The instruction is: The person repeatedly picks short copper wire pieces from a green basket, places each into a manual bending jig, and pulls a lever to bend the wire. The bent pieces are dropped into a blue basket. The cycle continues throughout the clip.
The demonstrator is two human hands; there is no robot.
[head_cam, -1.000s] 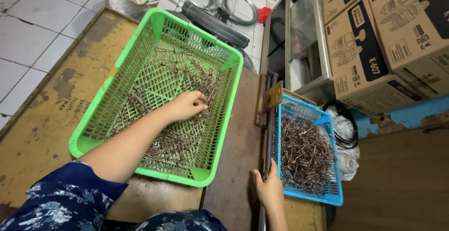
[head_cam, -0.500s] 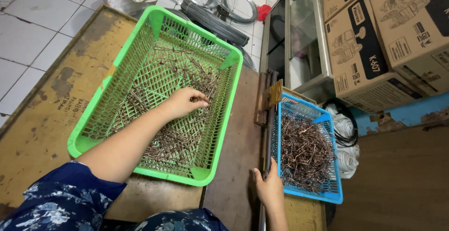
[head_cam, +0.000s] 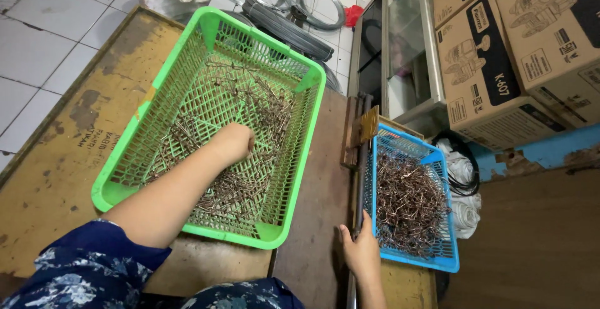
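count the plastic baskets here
2. The green basket sits on the left with the left hand inside it; the blue basket sits on the right, the right hand at its near edge. Both hold bent metal wire pieces.

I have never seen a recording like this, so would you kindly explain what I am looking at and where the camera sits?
There is no machine here: a person works with two bare hands, and the camera is worn on that person's head, looking down. The left hand reaches into a green basket and is curled as a fist over a loose layer of small bent brown wire pieces; whether its grip encloses any of them cannot be seen. The right hand rests open against the near edge of a smaller blue basket, which is heaped with the same kind of wire pieces. Both baskets stand on a worn wooden table. Behind lie coils of wire on a white tiled floor, and cardboard boxes are stacked to the right.
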